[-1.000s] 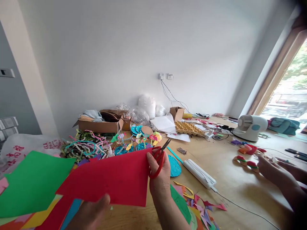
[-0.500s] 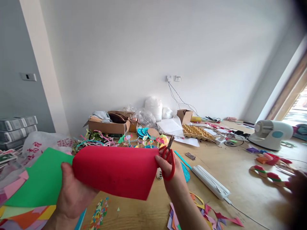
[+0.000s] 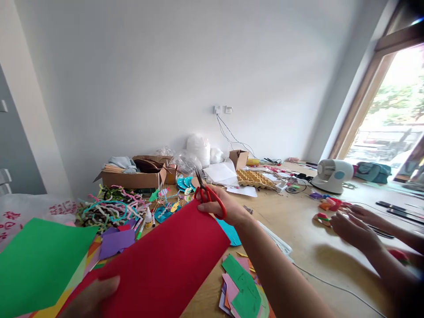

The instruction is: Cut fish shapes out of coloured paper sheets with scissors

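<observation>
A red craft sheet point(image 3: 159, 251) slants across the lower middle of the view, held up over the table. At its lower left edge my left hand point(image 3: 91, 300) grips it, the thumb lying on top and the other fingers hidden below. Near the sheet's upper corner my right hand point(image 3: 225, 205) pinches the edge. The same hand carries red-handled scissors point(image 3: 212, 201), their dark blades pointing up and away from the sheet. To the left lies a green sheet point(image 3: 43, 265) over other coloured sheets. Below my right forearm is a pile of cut pieces, a green piece point(image 3: 243, 285) on top.
Pipe cleaners point(image 3: 112, 207), a glue bottle point(image 3: 148, 218) and purple pieces point(image 3: 115, 242) lie beyond the sheet. A cardboard box point(image 3: 132, 180), an egg tray point(image 3: 255, 179) and a white fan point(image 3: 333, 176) stand farther back. Another person's hands point(image 3: 354, 229) work at right, beside a power strip point(image 3: 274, 238).
The red sheet has gone from curled to flatter and now slants downward left. My left hand has moved lower, my right hand slightly up and left. The view has turned right.
</observation>
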Available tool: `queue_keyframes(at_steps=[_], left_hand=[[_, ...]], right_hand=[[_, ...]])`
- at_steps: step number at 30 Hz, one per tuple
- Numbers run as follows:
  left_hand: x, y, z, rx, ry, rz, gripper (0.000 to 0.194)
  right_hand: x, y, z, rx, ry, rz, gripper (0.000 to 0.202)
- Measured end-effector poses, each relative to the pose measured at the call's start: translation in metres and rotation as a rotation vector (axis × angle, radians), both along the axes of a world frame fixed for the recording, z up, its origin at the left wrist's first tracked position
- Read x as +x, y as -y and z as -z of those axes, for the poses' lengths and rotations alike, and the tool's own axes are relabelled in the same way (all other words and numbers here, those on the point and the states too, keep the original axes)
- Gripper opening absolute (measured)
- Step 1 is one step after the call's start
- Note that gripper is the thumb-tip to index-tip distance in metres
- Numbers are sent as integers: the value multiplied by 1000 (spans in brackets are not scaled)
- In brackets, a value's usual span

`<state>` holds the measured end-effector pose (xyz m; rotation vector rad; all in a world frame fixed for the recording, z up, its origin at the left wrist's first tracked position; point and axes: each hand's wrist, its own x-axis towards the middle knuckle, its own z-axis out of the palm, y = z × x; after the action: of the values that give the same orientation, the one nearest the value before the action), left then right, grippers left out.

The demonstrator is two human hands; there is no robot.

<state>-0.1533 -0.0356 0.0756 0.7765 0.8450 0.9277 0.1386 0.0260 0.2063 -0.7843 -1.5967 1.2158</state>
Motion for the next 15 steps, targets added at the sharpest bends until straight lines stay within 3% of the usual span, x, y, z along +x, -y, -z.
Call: queue_keyframes(at_steps=[2,5,8,12,15], left_hand=[[14,8,-11,-96,68,-54,31],[36,12,-28,-127,161,-241,30],[50,8,-45,3,169,-412,31],[56,-1,-61,168,182,-533,20],[63,-9,-73,191,204,-573,25]], right_hand=[[1,-7,-7,21,21,51,27],[4,-16,-11,64,-1,196,29],[11,-15,-4,118,-46,367,28],[16,12,23,163,-43,448,37],[6,39,57,72,75,412,44]])
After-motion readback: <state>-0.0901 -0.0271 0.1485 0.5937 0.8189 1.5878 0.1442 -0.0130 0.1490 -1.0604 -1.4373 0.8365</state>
